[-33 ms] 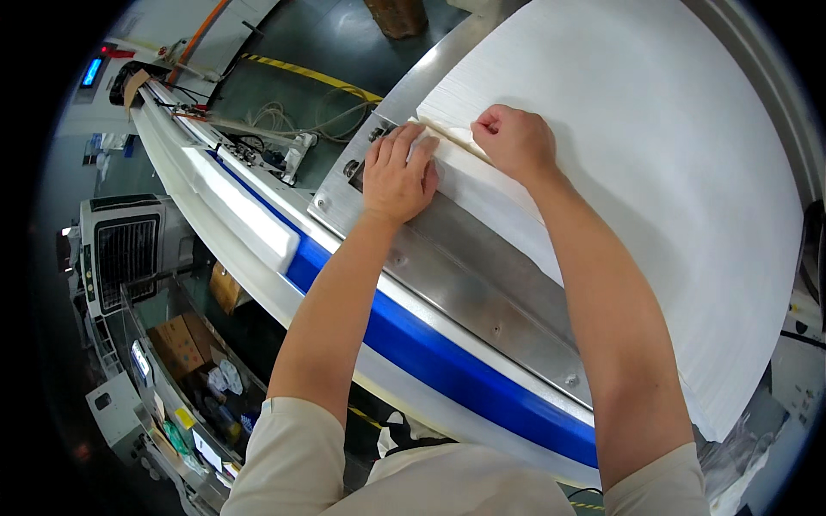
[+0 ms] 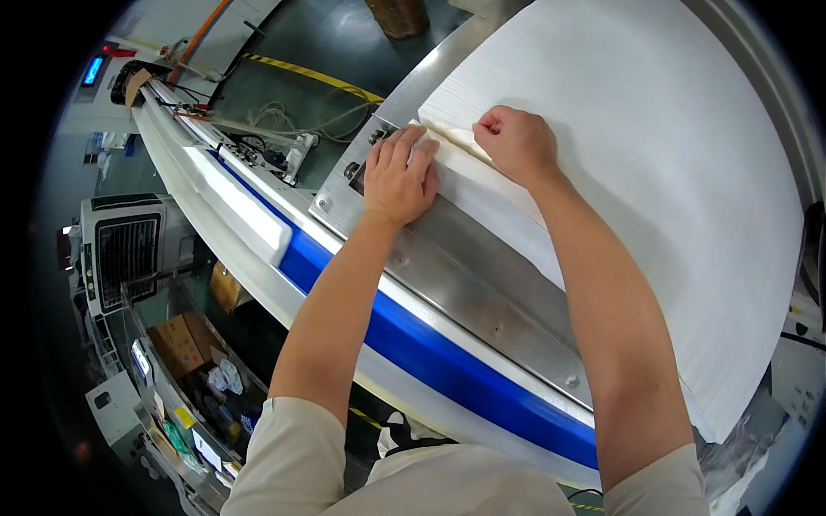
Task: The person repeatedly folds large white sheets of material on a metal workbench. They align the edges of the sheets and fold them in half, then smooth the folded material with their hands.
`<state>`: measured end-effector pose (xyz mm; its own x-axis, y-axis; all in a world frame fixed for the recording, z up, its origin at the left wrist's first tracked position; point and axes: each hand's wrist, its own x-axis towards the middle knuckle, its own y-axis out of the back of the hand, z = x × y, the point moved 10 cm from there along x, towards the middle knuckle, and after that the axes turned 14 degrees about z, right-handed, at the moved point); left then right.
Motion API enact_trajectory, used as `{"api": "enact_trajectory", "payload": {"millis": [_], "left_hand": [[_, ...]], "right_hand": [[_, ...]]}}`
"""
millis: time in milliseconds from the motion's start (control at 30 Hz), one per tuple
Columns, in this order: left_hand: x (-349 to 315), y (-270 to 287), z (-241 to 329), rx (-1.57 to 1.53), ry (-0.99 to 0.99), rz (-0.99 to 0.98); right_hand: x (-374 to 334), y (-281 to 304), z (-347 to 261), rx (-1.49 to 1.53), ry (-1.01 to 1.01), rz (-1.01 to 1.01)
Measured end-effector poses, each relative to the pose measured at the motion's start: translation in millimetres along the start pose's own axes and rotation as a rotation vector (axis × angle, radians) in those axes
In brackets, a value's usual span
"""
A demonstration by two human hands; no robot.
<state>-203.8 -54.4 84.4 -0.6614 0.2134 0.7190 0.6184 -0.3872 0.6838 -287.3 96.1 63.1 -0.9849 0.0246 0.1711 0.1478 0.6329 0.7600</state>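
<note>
A large stack of thin white sheets [image 2: 637,163] lies on a metal table, and a cream-coloured strip of its edge [image 2: 460,140] shows between my hands. My left hand [image 2: 400,176] is bent over the near left corner of the white layers, fingers close together and thumb drawn in, above the steel plate [image 2: 490,284]. Just to its right, my right hand [image 2: 516,142] is curled into a fist on top of the stack, by the cream edge. Whatever the fist may hold is hidden by the fingers.
Along the table's near side runs a blue conveyor belt [image 2: 430,374] carrying a long white pad [image 2: 249,219]. Metal fittings with knobs [image 2: 351,169] stand left of my left hand. Farther left are an air cooler [image 2: 129,258] and a cardboard box [image 2: 181,342].
The white pad on the blue belt has slid slightly away, toward the far left. Both hands have hardly moved.
</note>
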Motion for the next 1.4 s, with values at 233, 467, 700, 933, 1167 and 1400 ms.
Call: {"api": "enact_trajectory", "payload": {"millis": [233,467,700,933,1167,1400], "left_hand": [[-7.8,9.3,1.2,0.004,0.007,0.026],[3.2,4.3,-2.2,0.006,0.057,0.042],[5.9,-3.8,-1.6,0.051,0.040,0.012],[6.6,-5.4,-2.0,0.050,0.049,0.010],[1.5,3.8,-4.5,0.037,0.018,-0.021],[5.7,-5.9,4.2,-0.029,-0.304,-0.457]], "right_hand": [[3.2,-2.0,3.4,0.102,-0.060,-0.051],[6.7,-7.0,5.5,0.099,-0.122,-0.092],[5.4,-6.8,4.9,0.098,-0.092,-0.069],[4.5,-9.6,5.4,0.055,-0.084,-0.083],[0.5,-6.6,-1.1,0.067,-0.047,-0.047],[-97.0,37.7,-10.1,0.042,0.072,0.022]]}}
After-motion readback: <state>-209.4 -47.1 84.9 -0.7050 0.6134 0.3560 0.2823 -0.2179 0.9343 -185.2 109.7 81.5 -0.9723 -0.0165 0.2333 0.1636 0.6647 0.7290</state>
